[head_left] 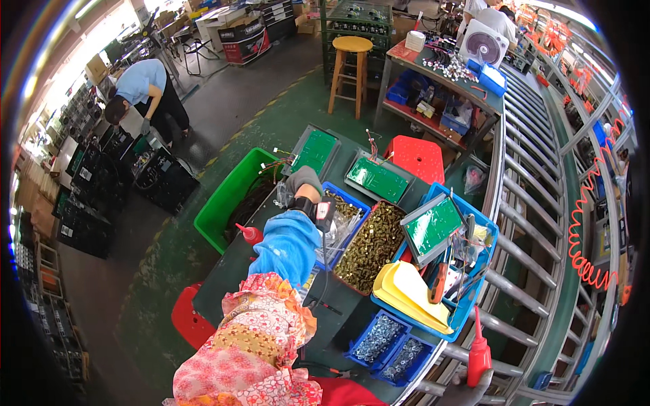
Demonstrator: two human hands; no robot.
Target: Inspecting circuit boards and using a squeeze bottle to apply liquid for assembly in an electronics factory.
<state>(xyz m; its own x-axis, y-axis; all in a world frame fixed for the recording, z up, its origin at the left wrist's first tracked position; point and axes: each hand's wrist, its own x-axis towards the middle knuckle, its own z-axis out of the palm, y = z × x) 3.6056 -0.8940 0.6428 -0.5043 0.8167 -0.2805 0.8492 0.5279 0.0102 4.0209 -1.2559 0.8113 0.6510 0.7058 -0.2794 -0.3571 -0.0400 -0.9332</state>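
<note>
The person's left hand (303, 181), in a grey glove, reaches far out over the dark green table (227, 279), its arm in a flowered and blue sleeve. It is right at the lower edge of a green circuit board (315, 150) in a grey frame. The back of the hand hides the fingers, so I cannot tell whether it grasps anything. A dark strap (307, 206) circles the wrist.

The right hand (466, 391), low at the near right corner and partly cut off, has its gloved fingers closed around a red squeeze bottle (479, 355), held with the long nozzle pointing up, beside the roller conveyor (516, 276).

A second framed board (378, 177) lies to the right of the first, near a red stool (414, 157). A third board (434, 229) rests tilted on a large blue tray (493, 238), which also carries a yellow stack (408, 296) and a tool with an orange handle (439, 284). Between the left arm and that tray sit a shallow blue box (349, 195) with clear plastic bags and a heap of brass-coloured pieces (372, 247). Two small blue bins of silvery pieces (379, 337) stand nearer the person. A green tub (215, 206) is just left of the table, close to another red bottle (251, 235). Farther left, a co-worker in a light blue shirt (143, 82) bends over black equipment (162, 177).
</note>
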